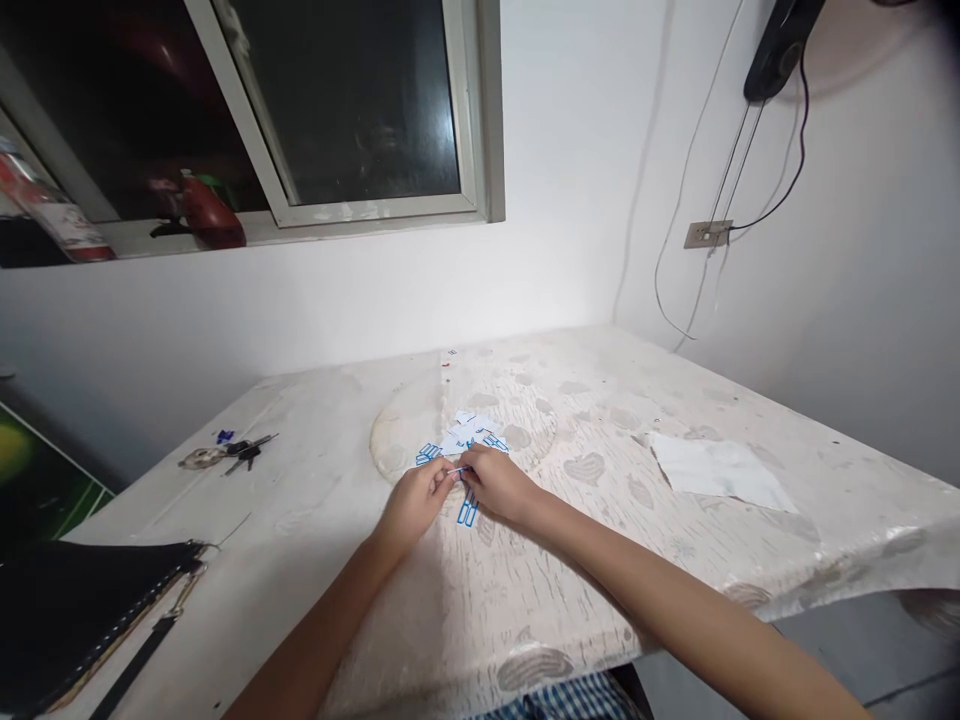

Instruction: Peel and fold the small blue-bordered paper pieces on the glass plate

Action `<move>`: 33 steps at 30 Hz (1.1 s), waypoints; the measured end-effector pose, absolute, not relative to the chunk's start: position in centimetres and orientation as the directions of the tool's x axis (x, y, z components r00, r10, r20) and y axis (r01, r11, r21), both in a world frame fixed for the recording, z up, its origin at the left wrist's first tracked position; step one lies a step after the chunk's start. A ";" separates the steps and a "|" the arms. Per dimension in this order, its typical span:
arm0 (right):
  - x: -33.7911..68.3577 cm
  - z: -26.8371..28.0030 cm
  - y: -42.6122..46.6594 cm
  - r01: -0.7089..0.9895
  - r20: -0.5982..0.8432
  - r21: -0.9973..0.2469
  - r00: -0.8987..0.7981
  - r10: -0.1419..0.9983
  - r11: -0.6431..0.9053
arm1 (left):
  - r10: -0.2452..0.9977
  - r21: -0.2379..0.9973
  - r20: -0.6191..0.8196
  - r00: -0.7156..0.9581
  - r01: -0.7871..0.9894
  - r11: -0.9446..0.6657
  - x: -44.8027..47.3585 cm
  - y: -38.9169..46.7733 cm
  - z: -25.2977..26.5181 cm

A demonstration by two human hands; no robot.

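My left hand (421,492) and my right hand (495,482) meet over the table. Fingertips of both pinch a small, thin whitish piece (455,470) with some blue on it; its exact kind is too small to make out. Just beyond the hands lies a loose pile of white paper pieces (466,430), some with blue markings. Blue-outlined strips (429,453) rest beside the left hand. More blue-outlined strips (467,512) lie below the right hand, partly hidden by it.
A patterned tablecloth (570,580) under a clear cover spans the table. Keys (244,452) lie at the left, with a black bag (90,610) nearer the front. A white cloth or paper sheet (720,470) is at the right. Wall and window (360,110) stand behind.
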State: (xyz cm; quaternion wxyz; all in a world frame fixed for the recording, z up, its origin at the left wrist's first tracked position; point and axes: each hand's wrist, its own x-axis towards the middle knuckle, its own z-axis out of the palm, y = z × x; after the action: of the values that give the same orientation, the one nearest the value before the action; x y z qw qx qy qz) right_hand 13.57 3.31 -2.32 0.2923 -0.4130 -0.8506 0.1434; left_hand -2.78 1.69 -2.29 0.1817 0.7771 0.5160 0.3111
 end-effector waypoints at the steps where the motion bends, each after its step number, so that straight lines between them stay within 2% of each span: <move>1: 13.6 -2.3 3.3 0.617 0.379 -0.478 -0.497 0.780 0.625 | 0.915 0.609 0.297 0.272 0.685 -0.401 -2.8 1.6 -2.2; 7: 13.5 -2.2 3.2 0.647 0.363 -0.439 -0.508 0.781 0.624 | 0.910 0.647 0.316 0.269 0.641 -0.414 -2.7 1.4 -1.8; 12: 13.5 -2.2 3.0 0.673 0.402 -0.380 -0.498 0.768 0.635 | 0.896 0.625 0.343 0.283 0.643 -0.443 -2.7 1.5 -2.3; 18: 13.4 -2.4 3.3 0.663 0.418 -0.346 -0.525 0.741 0.664 | 0.932 0.698 0.335 0.141 0.628 -0.345 -2.6 2.0 -2.7; 21: 13.4 -2.3 3.0 0.694 0.429 -0.257 -0.541 0.723 0.672 | 0.931 0.778 0.357 0.074 0.529 -0.341 -2.4 1.9 -2.4; 24: 13.3 -1.9 2.4 0.698 0.436 -0.189 -0.571 0.696 0.691 | 0.962 0.910 0.266 0.059 0.314 -0.271 -2.2 1.5 -1.8; 26: 13.4 -1.7 2.0 0.683 0.440 -0.202 -0.577 0.688 0.702 | 0.979 0.962 0.188 0.080 0.188 -0.200 -2.0 1.3 -1.5; 28: 13.5 -1.5 1.8 0.650 0.458 -0.252 -0.572 0.680 0.717 | 0.983 0.975 0.163 0.083 0.141 -0.173 -1.9 1.1 -1.5; 31: 13.6 -1.6 1.9 0.580 0.504 -0.312 -0.571 0.649 0.752 | 0.974 0.953 0.213 0.071 0.205 -0.223 -1.9 1.1 -1.8; 33: 13.6 -1.7 1.9 0.554 0.526 -0.288 -0.590 0.612 0.781 | 0.964 0.928 0.248 0.097 0.260 -0.265 -2.0 1.1 -2.1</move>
State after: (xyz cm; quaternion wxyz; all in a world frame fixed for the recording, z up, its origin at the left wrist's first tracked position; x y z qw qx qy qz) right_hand 13.62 1.94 -1.69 0.3125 -0.3273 -0.8905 0.0468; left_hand -2.00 1.08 -2.14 0.3726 0.6400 0.4783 0.4720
